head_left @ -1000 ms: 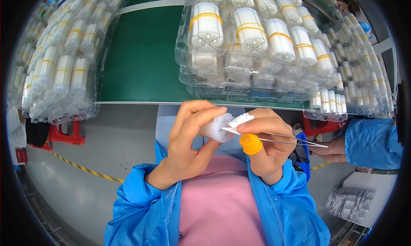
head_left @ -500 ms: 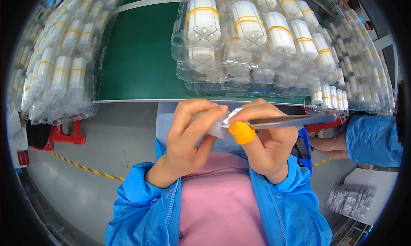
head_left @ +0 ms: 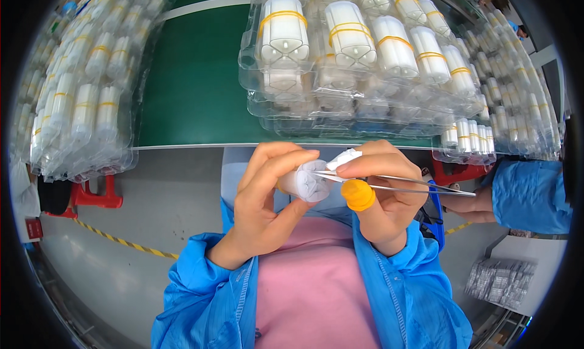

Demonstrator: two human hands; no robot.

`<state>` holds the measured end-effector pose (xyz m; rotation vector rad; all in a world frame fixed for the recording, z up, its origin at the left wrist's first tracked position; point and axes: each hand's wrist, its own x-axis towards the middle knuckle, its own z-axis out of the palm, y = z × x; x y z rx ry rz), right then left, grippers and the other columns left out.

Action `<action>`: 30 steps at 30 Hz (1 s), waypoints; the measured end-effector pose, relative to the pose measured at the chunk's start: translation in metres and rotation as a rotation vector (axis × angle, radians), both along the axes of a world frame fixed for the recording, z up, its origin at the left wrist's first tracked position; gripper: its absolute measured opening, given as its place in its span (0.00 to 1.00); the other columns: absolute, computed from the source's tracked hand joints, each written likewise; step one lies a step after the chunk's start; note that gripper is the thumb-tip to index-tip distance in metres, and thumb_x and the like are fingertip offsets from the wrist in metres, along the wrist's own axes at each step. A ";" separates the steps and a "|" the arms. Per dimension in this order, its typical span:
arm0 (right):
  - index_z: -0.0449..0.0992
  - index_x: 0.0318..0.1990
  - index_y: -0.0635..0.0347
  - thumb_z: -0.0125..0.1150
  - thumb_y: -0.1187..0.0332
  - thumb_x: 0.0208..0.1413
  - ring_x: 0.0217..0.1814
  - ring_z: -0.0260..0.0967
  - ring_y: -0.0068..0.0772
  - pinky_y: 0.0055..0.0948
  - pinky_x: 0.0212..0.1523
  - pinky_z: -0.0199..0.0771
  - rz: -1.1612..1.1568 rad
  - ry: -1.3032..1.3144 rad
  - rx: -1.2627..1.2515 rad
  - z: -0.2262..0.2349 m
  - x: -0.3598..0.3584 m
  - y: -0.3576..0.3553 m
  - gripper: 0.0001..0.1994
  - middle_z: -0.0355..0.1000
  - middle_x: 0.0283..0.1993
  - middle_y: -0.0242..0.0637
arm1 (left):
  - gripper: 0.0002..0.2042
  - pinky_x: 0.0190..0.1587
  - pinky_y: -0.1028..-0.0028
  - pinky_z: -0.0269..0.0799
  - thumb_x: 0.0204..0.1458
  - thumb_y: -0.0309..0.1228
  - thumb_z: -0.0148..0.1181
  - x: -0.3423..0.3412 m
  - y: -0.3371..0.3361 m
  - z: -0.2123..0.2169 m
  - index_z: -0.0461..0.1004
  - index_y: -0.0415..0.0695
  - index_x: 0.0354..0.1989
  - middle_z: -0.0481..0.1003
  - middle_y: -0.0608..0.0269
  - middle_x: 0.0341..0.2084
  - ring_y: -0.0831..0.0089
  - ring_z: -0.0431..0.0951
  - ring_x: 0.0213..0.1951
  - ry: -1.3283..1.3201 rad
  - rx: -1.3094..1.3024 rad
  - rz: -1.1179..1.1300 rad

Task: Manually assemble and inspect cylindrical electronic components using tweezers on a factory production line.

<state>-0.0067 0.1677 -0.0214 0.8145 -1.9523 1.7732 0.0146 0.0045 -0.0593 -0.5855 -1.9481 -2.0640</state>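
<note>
My left hand point(head_left: 255, 200) is closed around a whitish, translucent cylinder point(head_left: 312, 183), whose round end faces right and up. A bit of yellow band shows at its far side, under my fingers. In my right hand point(head_left: 392, 212) are metal tweezers point(head_left: 420, 185), their tips touching the cylinder's end and their other end sticking out to the right. A crumpled white piece point(head_left: 344, 158), like tissue or cloth, is also pinched by the right fingers. The right thumb wears a yellow finger cot point(head_left: 358, 195). Both hands are held above my lap, just off the table's front edge.
Stacked clear plastic trays point(head_left: 365, 115) of white cylinders with yellow bands stand on the green table point(head_left: 194, 81). More tray stacks point(head_left: 82, 130) rise at the left and far right. Red stools point(head_left: 97, 194) are beneath. Another person's blue sleeve point(head_left: 529, 197) is at the right.
The cylinder has turned so its end shows more fully. My right hand has shifted slightly right and rolled, so both tweezer arms now show. The white piece is more visible.
</note>
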 end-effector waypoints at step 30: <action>0.78 0.34 0.65 0.65 0.76 0.43 0.30 0.73 0.32 0.23 0.30 0.71 -0.045 -0.047 0.012 -0.004 0.000 -0.002 0.08 0.75 0.31 0.42 | 0.25 0.46 0.72 0.66 0.38 0.16 0.64 0.001 -0.003 0.003 0.70 0.38 0.49 0.66 0.53 0.43 0.65 0.69 0.45 -0.020 -0.044 0.005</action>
